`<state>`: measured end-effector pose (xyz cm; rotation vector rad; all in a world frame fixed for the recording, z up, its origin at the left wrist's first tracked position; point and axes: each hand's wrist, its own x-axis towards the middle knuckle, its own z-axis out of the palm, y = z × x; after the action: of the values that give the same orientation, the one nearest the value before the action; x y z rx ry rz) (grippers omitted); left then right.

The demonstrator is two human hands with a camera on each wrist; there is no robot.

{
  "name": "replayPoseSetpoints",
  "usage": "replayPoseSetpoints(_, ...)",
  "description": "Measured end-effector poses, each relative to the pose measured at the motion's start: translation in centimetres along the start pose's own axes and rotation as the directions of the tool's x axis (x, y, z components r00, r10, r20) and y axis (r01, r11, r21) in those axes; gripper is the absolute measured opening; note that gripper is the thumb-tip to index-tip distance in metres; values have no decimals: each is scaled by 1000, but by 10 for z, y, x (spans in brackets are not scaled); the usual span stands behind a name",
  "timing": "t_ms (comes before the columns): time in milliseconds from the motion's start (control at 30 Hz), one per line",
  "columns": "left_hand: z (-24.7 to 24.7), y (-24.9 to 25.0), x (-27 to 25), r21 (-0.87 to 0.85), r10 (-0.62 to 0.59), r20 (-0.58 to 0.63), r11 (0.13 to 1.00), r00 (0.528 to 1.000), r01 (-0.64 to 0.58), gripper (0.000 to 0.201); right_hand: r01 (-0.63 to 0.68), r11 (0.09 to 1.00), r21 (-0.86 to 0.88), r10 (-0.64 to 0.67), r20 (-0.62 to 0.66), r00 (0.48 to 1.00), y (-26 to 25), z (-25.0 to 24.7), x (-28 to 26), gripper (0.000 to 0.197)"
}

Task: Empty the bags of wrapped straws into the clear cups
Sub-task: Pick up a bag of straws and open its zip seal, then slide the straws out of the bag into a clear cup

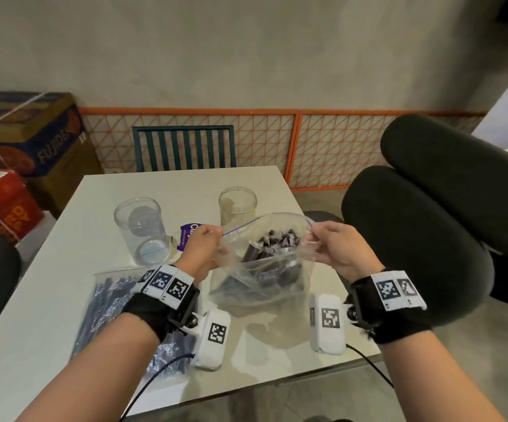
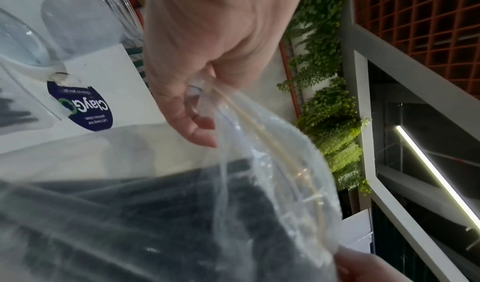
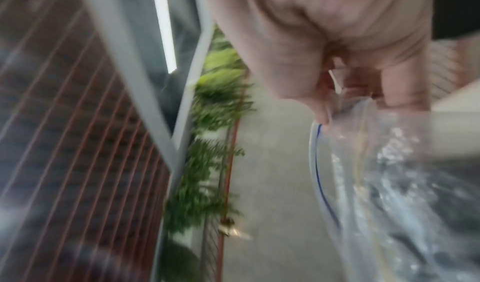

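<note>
a person's two hands hold a clear zip bag (image 1: 255,269) above a white table (image 1: 64,300), its mouth pulled wide between them. the left hand (image 1: 201,248) pinches the bag's left rim, the right hand (image 1: 338,248) pinches the right rim, fingers curled on the plastic. dark wrapped straws (image 1: 272,248) stand bunched inside the bag, between the two hands. a second bag of straws (image 1: 109,306) lies flat on the table under the left wrist. one clear cup (image 1: 140,229) stands just beyond the left hand, another cup (image 1: 237,205) beyond the bag's mouth; both look empty. a purple label (image 1: 187,236) lies beside the left hand. the right wrist view is blurred, showing only fingers (image 3: 319,93) clamped on the blue-lined rim.
</note>
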<state>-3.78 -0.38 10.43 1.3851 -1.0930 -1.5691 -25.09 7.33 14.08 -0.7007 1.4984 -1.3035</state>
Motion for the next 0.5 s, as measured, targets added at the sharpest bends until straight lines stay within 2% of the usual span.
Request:
replayPoseSetpoints(33,0,-2,-1,37,-15,35,999,999,13,12,-71,984,165,67,34,997,3,1,4,22)
replayPoseSetpoints(100,0,-6,-4,173,3,130,985,992,-25,35,-201,910,363,189,70,980,11,2,13,21)
replayPoseSetpoints(133,1,-5,-5,300,31,175,950,984,-83,44,-249,890,383,240,71,968,16,3,18,20)
replayPoseSetpoints(200,3,-5,-3,568,145,238,782,960,-259,48,-302,896,326,289,88,953,25,5,24,21)
replayPoseSetpoints(233,5,-5,-2,638,219,271,688,937,-346,43,-315,906,282,297,106,949,29,7,26,23)
replayPoseSetpoints(267,8,-3,-2,657,271,314,630,910,-414,36,-321,915,246,299,124,946,32,10,27,25)
replayPoseSetpoints(300,11,-1,-1,637,295,355,618,887,-461,28,-329,914,237,303,139,943,33,13,26,26)
replayPoseSetpoints(333,15,2,-2,616,288,383,629,878,-475,23,-340,908,244,312,147,939,33,16,26,27)
replayPoseSetpoints(400,20,4,-1,583,234,346,705,909,-404,25,-353,910,218,323,162,933,31,18,22,31)
replayPoseSetpoints(500,23,3,10,435,74,197,887,978,-155,28,-349,935,66,333,178,926,28,15,16,37)
